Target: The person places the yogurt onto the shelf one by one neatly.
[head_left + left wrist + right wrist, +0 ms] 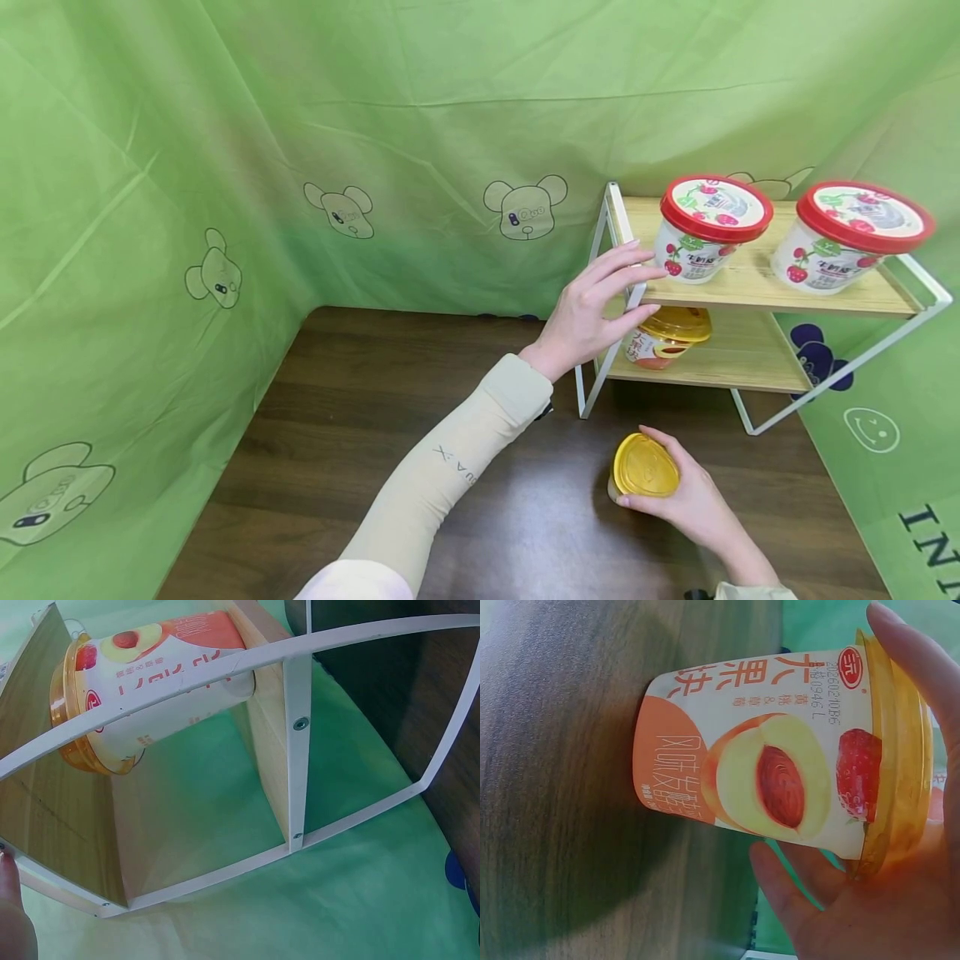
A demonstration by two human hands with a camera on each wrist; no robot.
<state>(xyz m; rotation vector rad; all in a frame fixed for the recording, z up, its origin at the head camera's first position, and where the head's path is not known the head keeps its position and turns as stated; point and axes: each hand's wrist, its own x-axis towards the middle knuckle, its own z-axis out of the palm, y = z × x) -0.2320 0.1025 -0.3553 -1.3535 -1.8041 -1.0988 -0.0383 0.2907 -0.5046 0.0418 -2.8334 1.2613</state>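
Note:
My right hand (697,500) grips a yogurt cup (645,467) by its yellow lid, thumb and fingers on opposite sides. In the right wrist view, the cup (757,750) shows a peach and a strawberry on its label. It is over the dark tabletop; whether its base touches cannot be told. My left hand (588,308), fingers extended, touches the left end of a two-tier shelf rack (720,292) near its top board. Behind its thumb, a matching yogurt cup (660,337) stands on the lower board, also visible in the left wrist view (165,690).
Two larger white tubs with red lids, a left tub (708,229) and a right tub (843,237), stand on the top board. The rack has white metal end frames. A green printed cloth (420,142) surrounds the brown wooden tabletop (360,400).

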